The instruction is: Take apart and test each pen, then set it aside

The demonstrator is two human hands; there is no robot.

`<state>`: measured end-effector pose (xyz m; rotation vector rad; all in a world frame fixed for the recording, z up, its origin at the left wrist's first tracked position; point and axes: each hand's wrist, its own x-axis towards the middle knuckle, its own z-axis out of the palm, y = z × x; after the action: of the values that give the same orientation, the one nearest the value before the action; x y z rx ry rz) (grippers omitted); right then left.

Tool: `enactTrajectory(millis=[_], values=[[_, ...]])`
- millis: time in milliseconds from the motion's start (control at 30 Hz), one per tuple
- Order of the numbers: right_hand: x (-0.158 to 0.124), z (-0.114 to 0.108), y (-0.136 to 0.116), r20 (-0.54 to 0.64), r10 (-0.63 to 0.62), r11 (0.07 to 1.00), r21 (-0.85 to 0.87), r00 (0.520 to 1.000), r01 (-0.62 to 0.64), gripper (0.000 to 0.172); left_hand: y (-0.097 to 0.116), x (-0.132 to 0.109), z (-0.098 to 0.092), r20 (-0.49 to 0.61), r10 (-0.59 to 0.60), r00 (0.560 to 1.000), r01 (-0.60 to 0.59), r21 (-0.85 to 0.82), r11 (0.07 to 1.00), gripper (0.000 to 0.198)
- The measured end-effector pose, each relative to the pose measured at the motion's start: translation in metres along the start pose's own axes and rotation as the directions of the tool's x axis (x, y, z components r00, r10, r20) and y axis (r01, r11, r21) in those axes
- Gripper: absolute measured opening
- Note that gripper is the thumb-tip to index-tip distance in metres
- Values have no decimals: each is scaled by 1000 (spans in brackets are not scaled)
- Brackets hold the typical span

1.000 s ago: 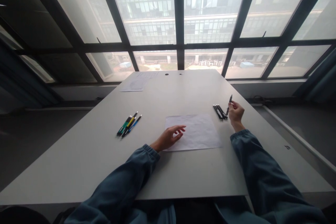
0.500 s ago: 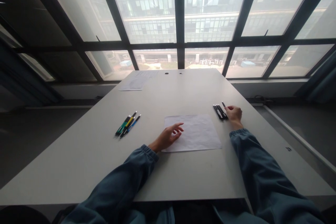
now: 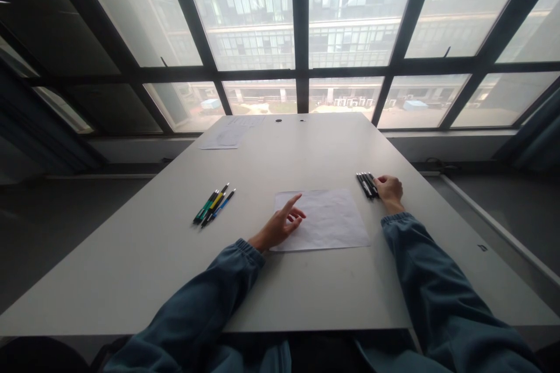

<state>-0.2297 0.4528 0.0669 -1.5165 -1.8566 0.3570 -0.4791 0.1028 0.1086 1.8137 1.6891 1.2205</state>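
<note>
Several dark pens point(image 3: 364, 185) lie side by side at the right of the white paper sheet point(image 3: 335, 221). My right hand point(image 3: 389, 189) is closed on the rightmost pen of this row, its fingers hiding most of that pen. Over the left part of the sheet rests my left hand point(image 3: 280, 225), holding nothing, with the index finger stretched out and the other fingers loosely bent apart. Farther left, a loose group of pens point(image 3: 213, 205) in green, yellow, blue and black lies slanted on the table.
The white table point(image 3: 306, 291) runs away toward large framed windows. More paper sheets point(image 3: 223, 135) lie at its far left corner. A small round dark grommet point(image 3: 279, 120) sits near the far edge, and a small dark mark point(image 3: 482, 247) at the right.
The pen in my right hand has come down and in against the row, lining up with the others. My left index finger has lifted and straightened forward.
</note>
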Motion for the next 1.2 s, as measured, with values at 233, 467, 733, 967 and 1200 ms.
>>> enactTrajectory(millis=[233, 467, 733, 967, 1200], values=[[0, -1, -1, 48, 13, 1000, -25, 999, -12, 25, 1, 1, 0, 7, -5, 1000, 5, 22, 1000, 66], [-1, -2, -3, 3, 4, 1000, 5, 1000, -4, 32, 5, 2, -3, 54, 73, 996, -81, 148, 986, 29], [-2, -9, -8, -118, 17, 994, 109, 993, -4, 30, 7, 2, -8, 152, 119, 981, -160, 297, 941, 30], [-11, -18, -36, -269, -171, 942, 238, 948, 237, 30, -1, 3, -8, 192, 67, 979, -133, 358, 924, 35], [-69, -11, -94, -23, -485, 782, 435, 874, 446, 27, -11, 2, -8, 144, 59, 988, -109, 375, 921, 33]])
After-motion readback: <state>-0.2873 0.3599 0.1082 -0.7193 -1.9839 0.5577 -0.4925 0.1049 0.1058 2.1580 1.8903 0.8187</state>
